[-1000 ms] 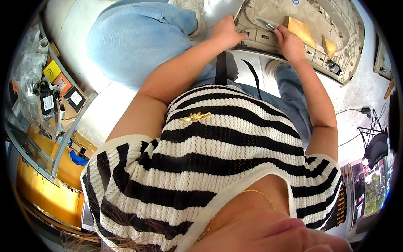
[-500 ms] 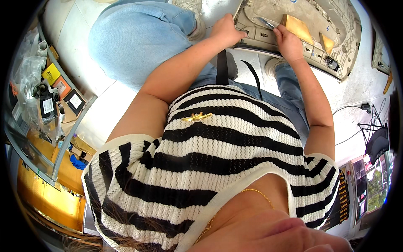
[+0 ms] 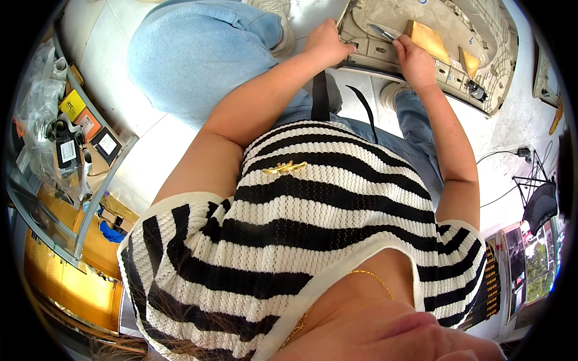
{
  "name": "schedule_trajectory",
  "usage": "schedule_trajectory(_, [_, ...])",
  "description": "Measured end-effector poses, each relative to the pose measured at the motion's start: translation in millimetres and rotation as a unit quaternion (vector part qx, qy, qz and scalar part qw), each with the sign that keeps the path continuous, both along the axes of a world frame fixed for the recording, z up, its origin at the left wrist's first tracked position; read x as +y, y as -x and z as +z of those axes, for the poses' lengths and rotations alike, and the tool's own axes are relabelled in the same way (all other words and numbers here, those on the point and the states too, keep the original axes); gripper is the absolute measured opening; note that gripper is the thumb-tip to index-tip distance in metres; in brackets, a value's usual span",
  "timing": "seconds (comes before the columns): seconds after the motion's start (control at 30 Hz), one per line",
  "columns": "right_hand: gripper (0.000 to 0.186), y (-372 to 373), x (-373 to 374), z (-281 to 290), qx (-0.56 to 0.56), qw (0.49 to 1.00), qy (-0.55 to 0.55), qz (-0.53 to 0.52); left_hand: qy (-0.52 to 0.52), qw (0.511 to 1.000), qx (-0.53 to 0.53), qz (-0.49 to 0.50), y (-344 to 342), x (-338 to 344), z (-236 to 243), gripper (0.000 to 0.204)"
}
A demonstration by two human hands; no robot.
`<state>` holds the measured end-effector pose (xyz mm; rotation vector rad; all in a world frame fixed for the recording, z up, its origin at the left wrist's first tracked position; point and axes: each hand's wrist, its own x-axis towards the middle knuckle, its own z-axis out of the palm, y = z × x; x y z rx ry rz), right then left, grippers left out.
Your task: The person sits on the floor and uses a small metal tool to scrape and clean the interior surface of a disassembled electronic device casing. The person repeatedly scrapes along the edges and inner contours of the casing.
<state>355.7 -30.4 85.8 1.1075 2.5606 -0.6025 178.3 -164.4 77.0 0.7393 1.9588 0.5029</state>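
Nearest, a gold brooch (image 3: 285, 168) sits on the striped shirt (image 3: 337, 228), and past it the bent left knee (image 3: 198, 66) is turned outward, probably to leave room for both arms to reach ahead. The left hand (image 3: 325, 47) is at the left corner of the beige panel (image 3: 386, 14), its thumb laid along the near edge; it seems placed there to steady that end, but the fingertips are hidden, so I cannot tell how firmly they grip. The right hand (image 3: 415, 63) has its thumb and fingers closed around a slim metal tool (image 3: 382, 32), pinched close to the visible end, likely for fine control, with the tip pointing left over the panel. The panel lies beyond the knees, moulded side up, which leaves its slots and the black clip (image 3: 477, 90) in reach; what supports it does not show. Farther over it, a large yellow pad (image 3: 428, 41) lies just beside the right hand, and a smaller pad (image 3: 468, 61) lies to its right. Compared with a second ago, little differs: both hands hold the same poses, while the panel's right end appears slightly farther left in view and the brooch slightly farther right.
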Motion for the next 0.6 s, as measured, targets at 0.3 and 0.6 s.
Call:
schedule_trajectory(0.3, [0.025,3.4,-4.6,1.1,-0.026,0.999,-0.026,-0.004,-0.003,1.0,-0.007,0.004,-0.8,-0.4,-1.5,0.053])
schedule_trajectory(0.6, [0.024,3.1,-7.4,6.7,-0.02,0.999,-0.045,0.001,-0.006,1.0,0.01,0.001,-1.4,0.0,-0.5,0.052])
